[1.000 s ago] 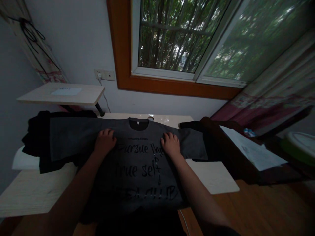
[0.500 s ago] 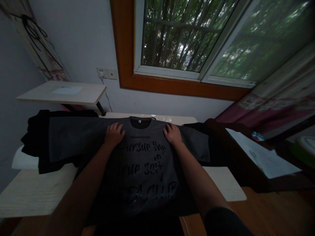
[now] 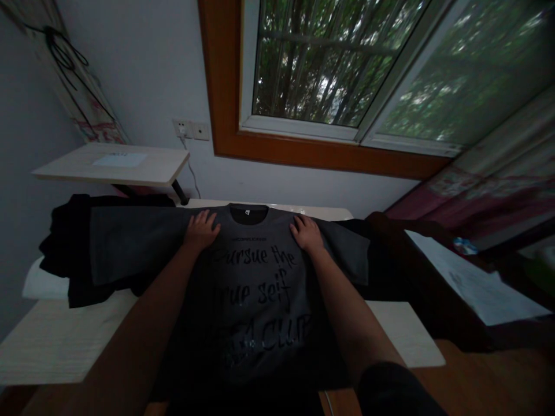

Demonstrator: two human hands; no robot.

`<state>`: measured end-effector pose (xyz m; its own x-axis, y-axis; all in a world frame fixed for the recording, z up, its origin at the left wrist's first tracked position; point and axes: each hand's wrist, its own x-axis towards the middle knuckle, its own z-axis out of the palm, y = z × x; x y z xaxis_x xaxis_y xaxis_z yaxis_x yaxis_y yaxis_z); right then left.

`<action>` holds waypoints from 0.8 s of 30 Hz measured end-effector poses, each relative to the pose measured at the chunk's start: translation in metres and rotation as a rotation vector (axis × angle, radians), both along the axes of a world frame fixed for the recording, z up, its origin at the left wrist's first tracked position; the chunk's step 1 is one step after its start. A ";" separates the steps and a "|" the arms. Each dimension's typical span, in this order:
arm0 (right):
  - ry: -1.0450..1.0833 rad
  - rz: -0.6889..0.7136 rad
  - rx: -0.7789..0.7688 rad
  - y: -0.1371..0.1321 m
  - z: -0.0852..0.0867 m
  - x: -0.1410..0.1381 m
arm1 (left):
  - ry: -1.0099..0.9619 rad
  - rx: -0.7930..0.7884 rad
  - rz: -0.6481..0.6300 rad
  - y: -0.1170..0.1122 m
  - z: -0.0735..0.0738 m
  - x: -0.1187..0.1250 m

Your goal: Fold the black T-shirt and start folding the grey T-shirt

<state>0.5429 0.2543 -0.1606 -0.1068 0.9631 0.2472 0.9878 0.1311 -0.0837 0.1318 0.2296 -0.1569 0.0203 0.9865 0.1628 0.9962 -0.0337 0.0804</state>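
A dark grey T-shirt [image 3: 255, 289] with black lettering lies face up and spread out on a pale wooden table [image 3: 56, 341], its collar toward the wall. My left hand [image 3: 200, 230] rests flat on the shirt's left shoulder, just left of the collar, fingers stretched out. My right hand [image 3: 307, 233] lies flat on the right shoulder, fingers also extended. Both palms press the fabric and hold nothing. The shirt's sleeves reach out to either side.
Black clothing [image 3: 65, 231] is heaped at the table's left end. A small raised side table [image 3: 113, 164] with a paper stands at the back left. A dark chest with white papers [image 3: 481, 286] is at the right. Behind the table are the wall and a window [image 3: 347, 75].
Both hands have slid up the shirt from the chest lettering to the shoulders beside the collar. The camera has shifted slightly.
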 end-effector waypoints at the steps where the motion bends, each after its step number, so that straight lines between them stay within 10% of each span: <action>1: -0.003 -0.003 -0.009 -0.002 0.000 0.000 | 0.003 -0.016 0.004 -0.001 0.000 0.001; 24: 0.037 0.068 0.036 -0.094 0.001 0.001 | 0.005 0.061 -0.086 -0.098 -0.003 -0.003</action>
